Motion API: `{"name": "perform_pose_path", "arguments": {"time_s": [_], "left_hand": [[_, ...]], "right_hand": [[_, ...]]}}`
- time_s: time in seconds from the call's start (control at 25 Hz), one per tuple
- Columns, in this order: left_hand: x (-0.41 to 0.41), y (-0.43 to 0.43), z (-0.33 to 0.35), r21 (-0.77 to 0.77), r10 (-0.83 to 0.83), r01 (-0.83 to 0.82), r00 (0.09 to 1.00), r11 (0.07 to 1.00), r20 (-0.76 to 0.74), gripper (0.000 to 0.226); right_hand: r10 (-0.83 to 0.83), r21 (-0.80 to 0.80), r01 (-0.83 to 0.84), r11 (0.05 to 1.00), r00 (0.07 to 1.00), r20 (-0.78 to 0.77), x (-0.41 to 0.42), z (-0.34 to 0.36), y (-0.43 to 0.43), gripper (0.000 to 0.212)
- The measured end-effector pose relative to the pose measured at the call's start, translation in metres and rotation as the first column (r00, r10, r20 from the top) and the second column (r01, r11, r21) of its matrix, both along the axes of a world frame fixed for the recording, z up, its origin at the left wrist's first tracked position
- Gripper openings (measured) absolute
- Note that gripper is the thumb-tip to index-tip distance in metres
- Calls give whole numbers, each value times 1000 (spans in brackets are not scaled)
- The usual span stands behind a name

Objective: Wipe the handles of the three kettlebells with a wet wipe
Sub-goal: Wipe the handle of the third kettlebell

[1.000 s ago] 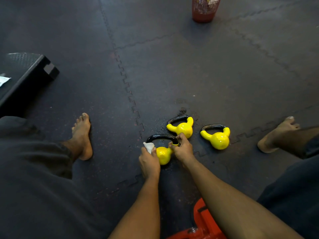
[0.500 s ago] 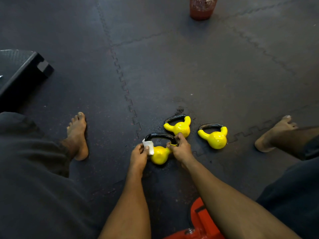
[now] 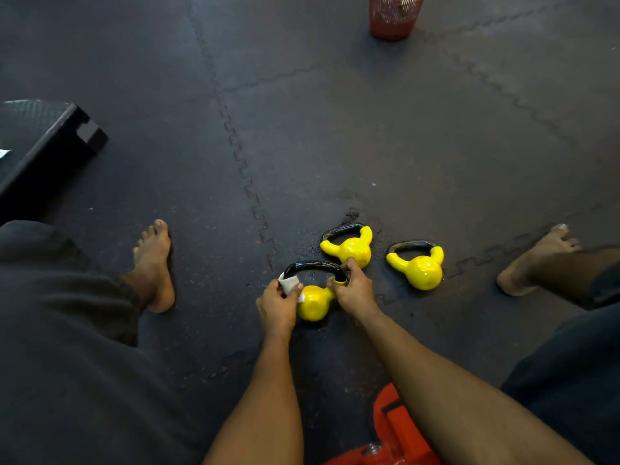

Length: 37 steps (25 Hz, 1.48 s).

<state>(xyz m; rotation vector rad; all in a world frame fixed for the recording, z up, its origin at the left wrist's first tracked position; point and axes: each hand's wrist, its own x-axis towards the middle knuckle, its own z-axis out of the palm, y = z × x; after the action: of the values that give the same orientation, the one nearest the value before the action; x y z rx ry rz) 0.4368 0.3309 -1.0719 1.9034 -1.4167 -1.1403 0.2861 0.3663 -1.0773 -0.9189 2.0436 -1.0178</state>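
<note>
Three small yellow kettlebells with black handles lie on the dark floor mat. The nearest kettlebell (image 3: 313,305) lies between my hands. My left hand (image 3: 276,307) pinches a white wet wipe (image 3: 290,284) against the left end of its black handle (image 3: 313,266). My right hand (image 3: 354,290) grips the right end of that handle where it meets the yellow body. The second kettlebell (image 3: 350,248) lies just beyond my right hand. The third kettlebell (image 3: 419,268) lies further right, untouched.
My bare feet rest on the mat, left foot (image 3: 154,266) and right foot (image 3: 533,260) either side of the kettlebells. A black step platform (image 3: 43,142) sits at the left, a red mesh bin (image 3: 391,15) at the top, a red object (image 3: 392,434) under my arms.
My left hand has shifted the wipe slightly along the left end of the handle. The right hand keeps its hold. The view has tilted a little.
</note>
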Motion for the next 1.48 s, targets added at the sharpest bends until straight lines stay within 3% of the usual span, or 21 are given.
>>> {"name": "perform_pose_path", "arguments": {"time_s": [0.16, 0.28, 0.4, 0.52, 0.64, 0.84, 1.04, 1.16, 1.24, 1.36, 1.48], "left_hand": [[-25, 14, 14, -28, 188, -189, 932, 982, 310, 47], [-26, 11, 15, -2, 210, -221, 922, 975, 325, 49], [-11, 2, 4, 44, 219, -230, 960, 972, 175, 45], [11, -8, -8, 86, 74, -71, 996, 994, -44, 32], [27, -15, -8, 219, -31, 122, 925, 968, -378, 19], [43, -21, -7, 308, -173, 329, 882, 893, -439, 21], [35, -12, -5, 155, -146, 203, 937, 967, -318, 19], [21, -7, -5, 73, -88, 86, 995, 994, 36, 35], [7, -3, 0, 70, 30, -43, 984, 997, 178, 47], [-12, 1, 10, 106, 174, -205, 954, 973, 244, 52], [-19, 5, 15, 56, 227, -248, 942, 967, 247, 47]], "right_hand": [[16, -46, -18, 999, 999, -43, 9, 5, -3, 23], [24, -90, -30, 996, 998, -65, 17, 7, -5, 23], [47, -88, -51, 995, 997, -53, 19, 8, -7, 25], [65, -81, -68, 994, 997, -34, 15, 9, -7, 24], [79, -66, -81, 995, 997, -21, 10, 11, -5, 23], [128, -51, -129, 990, 992, -11, 5, 15, -2, 24], [88, -45, -90, 995, 994, -61, 8, 13, -3, 20], [72, -57, -77, 995, 994, -79, 14, 12, -5, 19], [77, -72, -84, 994, 992, -96, 18, 14, -6, 19], [80, -82, -89, 993, 990, -114, 24, 15, -6, 19], [45, -88, -54, 995, 993, -109, 25, 13, -5, 20]]}}
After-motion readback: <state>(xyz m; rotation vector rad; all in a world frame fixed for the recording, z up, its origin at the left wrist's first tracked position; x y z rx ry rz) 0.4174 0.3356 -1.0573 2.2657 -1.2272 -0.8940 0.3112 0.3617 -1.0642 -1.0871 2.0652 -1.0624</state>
